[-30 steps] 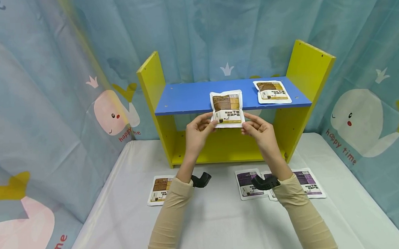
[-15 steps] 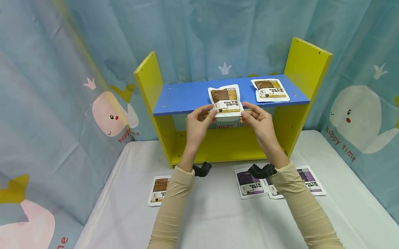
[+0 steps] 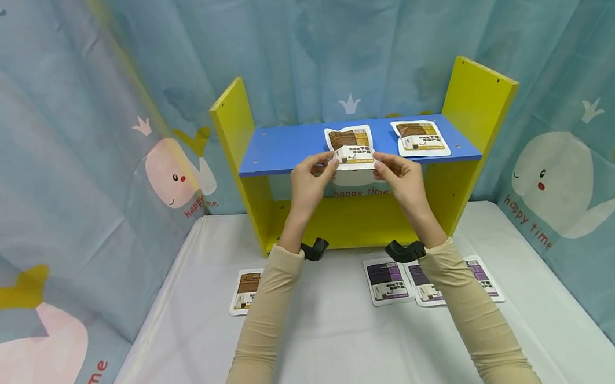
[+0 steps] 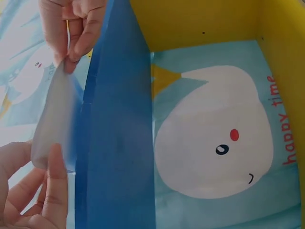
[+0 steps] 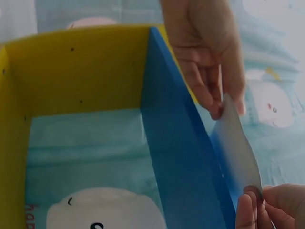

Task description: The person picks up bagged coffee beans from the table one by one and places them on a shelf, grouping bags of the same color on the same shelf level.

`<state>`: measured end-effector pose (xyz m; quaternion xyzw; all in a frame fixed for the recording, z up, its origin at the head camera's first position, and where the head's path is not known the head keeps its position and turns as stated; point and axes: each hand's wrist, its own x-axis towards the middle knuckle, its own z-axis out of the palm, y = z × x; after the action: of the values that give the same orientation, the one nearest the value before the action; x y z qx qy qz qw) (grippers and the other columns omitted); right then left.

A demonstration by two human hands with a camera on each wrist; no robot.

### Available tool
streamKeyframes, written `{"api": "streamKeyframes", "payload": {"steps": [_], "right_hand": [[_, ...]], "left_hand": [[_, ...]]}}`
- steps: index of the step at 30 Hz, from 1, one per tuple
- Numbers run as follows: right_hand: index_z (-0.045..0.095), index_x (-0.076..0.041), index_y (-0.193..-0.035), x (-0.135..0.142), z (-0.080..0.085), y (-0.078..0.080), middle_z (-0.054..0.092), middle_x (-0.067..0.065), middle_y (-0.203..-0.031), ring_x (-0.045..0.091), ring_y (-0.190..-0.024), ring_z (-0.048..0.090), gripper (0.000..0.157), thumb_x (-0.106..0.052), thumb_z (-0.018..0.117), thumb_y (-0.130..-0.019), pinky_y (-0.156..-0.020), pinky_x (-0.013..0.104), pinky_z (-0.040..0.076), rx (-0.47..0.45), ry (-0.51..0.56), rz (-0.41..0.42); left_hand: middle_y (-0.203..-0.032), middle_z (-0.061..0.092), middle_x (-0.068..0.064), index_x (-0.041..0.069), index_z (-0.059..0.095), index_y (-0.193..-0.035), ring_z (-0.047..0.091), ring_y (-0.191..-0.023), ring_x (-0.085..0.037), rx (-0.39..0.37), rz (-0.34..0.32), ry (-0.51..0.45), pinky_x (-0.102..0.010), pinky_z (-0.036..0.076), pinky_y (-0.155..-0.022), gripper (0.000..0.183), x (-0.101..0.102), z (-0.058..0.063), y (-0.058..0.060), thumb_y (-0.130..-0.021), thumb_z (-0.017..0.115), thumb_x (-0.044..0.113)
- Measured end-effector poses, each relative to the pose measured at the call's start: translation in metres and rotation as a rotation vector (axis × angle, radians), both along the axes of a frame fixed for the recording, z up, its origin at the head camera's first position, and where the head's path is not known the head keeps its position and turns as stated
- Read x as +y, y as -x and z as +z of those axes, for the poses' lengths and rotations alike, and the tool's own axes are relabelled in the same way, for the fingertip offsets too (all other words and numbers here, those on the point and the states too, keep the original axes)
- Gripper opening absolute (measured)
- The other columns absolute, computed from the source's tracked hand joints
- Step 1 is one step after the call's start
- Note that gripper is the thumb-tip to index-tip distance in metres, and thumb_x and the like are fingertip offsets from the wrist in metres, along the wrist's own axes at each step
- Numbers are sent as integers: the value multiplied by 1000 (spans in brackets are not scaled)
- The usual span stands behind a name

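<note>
Soft-looking, flat white-edged pouch with brown-and-yellow print (image 3: 352, 146): held printed side up at the front edge of the blue flat shelf board (image 3: 286, 146), near edge overhanging. Contact underneath: cannot tell.

Left hand (image 3: 308, 181) pinches the near left corner, right hand (image 3: 402, 175) the near right; both grips narrow, thumbs on top.

Step in hand, my judgement: laying the pouch flat. Best to keep both corners level and feed it inward until supported before releasing (early release risks a slide off the front).

Second brown-and-yellow pouch (image 3: 420, 138) lies on the board, apart at right; worth preserving that gap. Yellow upright side panels (image 3: 480, 99) flank the board. Below, purple-printed white-edged pouches (image 3: 389, 281) lie on white cloth (image 3: 346, 335).
</note>
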<state>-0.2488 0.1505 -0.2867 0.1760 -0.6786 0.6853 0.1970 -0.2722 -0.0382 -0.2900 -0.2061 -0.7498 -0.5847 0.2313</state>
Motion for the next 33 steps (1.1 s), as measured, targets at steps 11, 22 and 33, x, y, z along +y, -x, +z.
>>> {"api": "streamKeyframes", "payload": {"steps": [11,22,33], "right_hand": [[63,1,-103,0,8,3,63,23,-86,11,-64,57,24,-13,57,-85,-58,21,49,85,-281,-211],[66,-20,-103,7,5,20,63,2,-82,13,-63,55,25,-34,54,-85,-42,25,38,30,-502,-394],[63,-22,-108,5,11,23,58,0,-87,15,-62,49,34,-43,50,-85,-43,28,34,16,-741,-479]], "left_hand": [[-89,57,-5,10,62,-108,59,-61,-15,-23,20,93,-29,49,-53,32,4,4,11,-85,55,31],[-78,55,-4,13,63,-107,55,-50,-13,-60,61,211,-24,46,-46,29,9,12,17,-87,51,31],[-68,50,-3,16,59,-112,51,-51,-17,-100,136,463,-25,41,-45,34,14,28,14,-85,52,35]]}}
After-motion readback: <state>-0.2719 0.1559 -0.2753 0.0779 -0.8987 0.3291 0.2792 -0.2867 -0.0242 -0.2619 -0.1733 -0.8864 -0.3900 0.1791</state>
